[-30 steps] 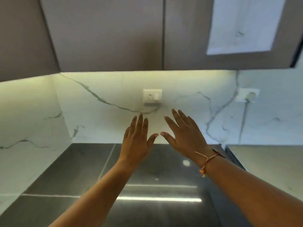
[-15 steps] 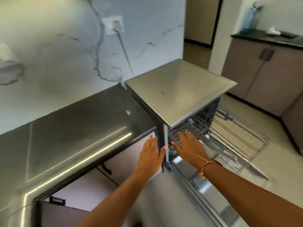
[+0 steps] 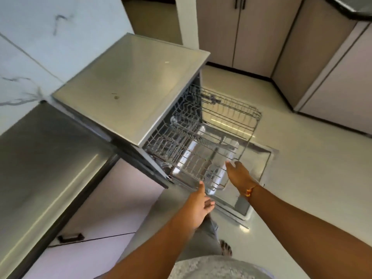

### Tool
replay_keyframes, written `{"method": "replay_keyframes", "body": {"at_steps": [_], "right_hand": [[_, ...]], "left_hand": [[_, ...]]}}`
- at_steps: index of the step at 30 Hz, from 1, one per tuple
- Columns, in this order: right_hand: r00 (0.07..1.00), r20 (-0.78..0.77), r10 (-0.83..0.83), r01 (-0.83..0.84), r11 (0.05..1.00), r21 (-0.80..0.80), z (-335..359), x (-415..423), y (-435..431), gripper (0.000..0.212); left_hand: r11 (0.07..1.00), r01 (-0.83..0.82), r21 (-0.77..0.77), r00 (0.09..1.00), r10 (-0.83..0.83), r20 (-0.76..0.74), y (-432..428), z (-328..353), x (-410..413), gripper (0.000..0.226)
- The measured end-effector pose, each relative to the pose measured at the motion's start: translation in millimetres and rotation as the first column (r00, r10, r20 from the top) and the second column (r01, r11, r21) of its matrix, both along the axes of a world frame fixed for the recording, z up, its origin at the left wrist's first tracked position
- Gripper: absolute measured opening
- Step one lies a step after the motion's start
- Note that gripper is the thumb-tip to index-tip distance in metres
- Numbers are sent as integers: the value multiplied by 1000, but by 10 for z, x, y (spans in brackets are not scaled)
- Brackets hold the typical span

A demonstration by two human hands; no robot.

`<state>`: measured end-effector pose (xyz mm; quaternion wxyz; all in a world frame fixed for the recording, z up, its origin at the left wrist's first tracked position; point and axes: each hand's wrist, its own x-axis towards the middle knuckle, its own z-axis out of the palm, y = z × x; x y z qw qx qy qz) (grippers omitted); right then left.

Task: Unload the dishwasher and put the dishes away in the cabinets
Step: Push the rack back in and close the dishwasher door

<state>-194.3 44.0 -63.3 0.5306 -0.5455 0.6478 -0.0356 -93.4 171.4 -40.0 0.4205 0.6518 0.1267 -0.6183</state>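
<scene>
The grey dishwasher (image 3: pixel 128 81) stands open, its door (image 3: pixel 259 168) folded down to the floor. The upper wire rack (image 3: pixel 237 115) is pulled out over the door, and I can make out no dishes in it. My left hand (image 3: pixel 198 206) hovers with relaxed fingers in front of the rack's near corner, holding nothing. My right hand (image 3: pixel 239 174), with a thread bracelet at the wrist, reaches flat and empty at the rack's front rim; I cannot tell whether it touches the wire.
A dark steel countertop (image 3: pixel 40 158) runs to the left, with pale lower cabinet doors (image 3: pixel 104 218) and a dark handle (image 3: pixel 70 237) below it. Tall beige cabinets (image 3: pixel 251 31) line the far side. My foot (image 3: pixel 225 247) stands on the light floor (image 3: pixel 302 178).
My view has swung from the wall and upper cabinets down to the open dishwasher. Both hands have dropped from in front of the backsplash to the front of the pulled-out rack.
</scene>
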Motion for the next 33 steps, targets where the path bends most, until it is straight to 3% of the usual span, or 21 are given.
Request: {"method": "replay_keyframes", "body": {"at_steps": [7, 12, 16, 22, 27, 33], "right_hand": [[967, -49, -248, 253, 945, 209, -700, -207, -756, 85], [918, -31, -396, 383, 863, 330, -894, -13, -1142, 67], [881, -13, -473, 437, 805, 402, -1069, 163, -1403, 55], [847, -95, -523, 518, 770, 374, -1139, 160, -1634, 48], [863, 15, -506, 449, 778, 439, -1153, 332, -1819, 38], [918, 188, -350, 191, 804, 563, -1179, 970, -2061, 19]], "left_hand": [[978, -143, 152, 961, 174, -216, -601, -685, -124, 41], [931, -253, 264, 884, 333, -329, -900, -1174, -173, 49], [884, -363, 294, 832, 449, -325, -1036, -1301, -260, 45], [819, -445, 362, 762, 559, -328, -1096, -1239, -294, 34], [755, -556, 349, 723, 646, -244, -1236, -1315, -194, 34], [656, -718, 234, 654, 750, -96, -1467, -1429, 357, 29]]}}
